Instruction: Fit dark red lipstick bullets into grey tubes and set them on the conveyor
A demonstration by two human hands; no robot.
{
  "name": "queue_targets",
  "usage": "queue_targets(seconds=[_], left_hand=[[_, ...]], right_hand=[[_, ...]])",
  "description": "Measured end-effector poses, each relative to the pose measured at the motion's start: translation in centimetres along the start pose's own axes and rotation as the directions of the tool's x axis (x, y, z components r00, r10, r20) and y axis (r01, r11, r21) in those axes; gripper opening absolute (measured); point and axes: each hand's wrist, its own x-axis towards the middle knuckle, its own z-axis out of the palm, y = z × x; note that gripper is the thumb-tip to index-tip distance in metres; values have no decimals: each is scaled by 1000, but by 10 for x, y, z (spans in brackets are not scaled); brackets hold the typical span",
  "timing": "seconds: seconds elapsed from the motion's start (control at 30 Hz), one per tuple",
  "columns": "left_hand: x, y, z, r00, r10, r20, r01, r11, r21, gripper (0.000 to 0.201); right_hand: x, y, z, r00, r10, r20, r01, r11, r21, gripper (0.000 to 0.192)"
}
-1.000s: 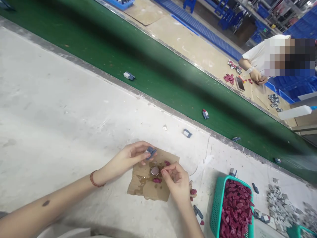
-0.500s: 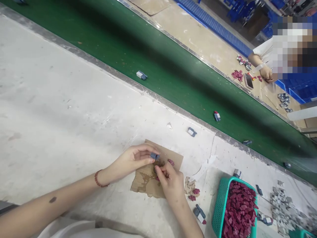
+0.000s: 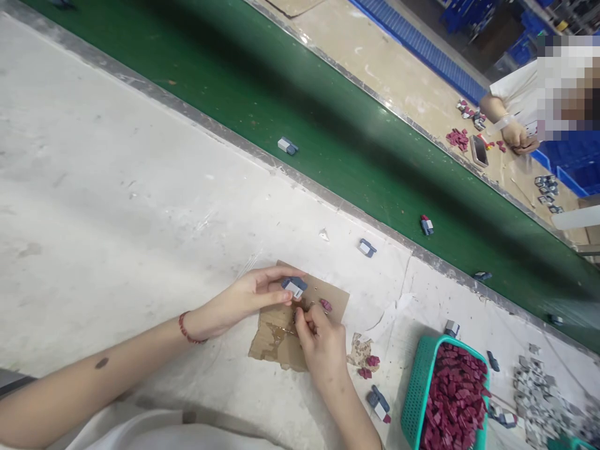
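My left hand (image 3: 241, 297) grips a small blue-grey and white moulded part (image 3: 294, 288) between thumb and fingers, its white face turned up. Just below and to the right, my right hand (image 3: 325, 347) is closed in a pinch; whatever its fingertips hold is hidden. Both are over a piece of brown cardboard (image 3: 334, 290) with a wet, shiny brown patch (image 3: 280, 337). A dark red piece (image 3: 325, 304) lies on the cardboard beyond my right fingers. Near my right wrist sits a similar blue-grey and white part (image 3: 378, 403) with a red end.
A green basket (image 3: 410, 390) full of dark red pieces (image 3: 454, 394) stands at right, beside a heap of grey-white pieces (image 3: 537, 390). Beyond the white table runs a green conveyor belt (image 3: 347, 162) carrying several parts. Across it, a co-worker's hand (image 3: 515, 134) is at another table.
My left hand has turned the part so its white face shows. My right hand stays pinched near the cardboard. Parts on the belt appear further right, while the view has shifted slightly.
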Motion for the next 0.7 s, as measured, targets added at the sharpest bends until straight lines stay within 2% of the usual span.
queue_targets(seconds=[0.1, 0.23, 0.3, 0.4, 0.5, 0.57, 0.7], left_hand=[[0, 1, -1, 999, -27, 38, 27, 1000, -5, 47], [-1, 1, 1, 999, 12, 45, -15, 996, 83, 39], [-3, -1, 3, 997, 73, 34, -77, 986, 148, 35], [-5, -5, 8, 982, 185, 22, -185, 959, 216, 28], [-6, -10, 14, 970, 236, 56, -242, 951, 191, 22], [-6, -12, 17, 968, 240, 67, -248, 955, 161, 21], [-6, -16, 19, 970, 233, 72, -241, 960, 143, 21]], right_hand=[[0, -1, 1, 999, 19, -26, -18, 1000, 18, 33], [2, -2, -2, 993, 114, -14, -110, 981, 162, 34], [3, -3, -6, 979, 204, 28, -202, 926, 318, 36], [5, -5, -13, 930, 363, 50, -326, 757, 566, 44], [7, -8, -17, 902, 430, 45, -332, 623, 708, 51], [7, -11, -18, 904, 425, 49, -317, 589, 743, 53], [5, -16, -16, 916, 400, 40, -285, 575, 767, 54]])
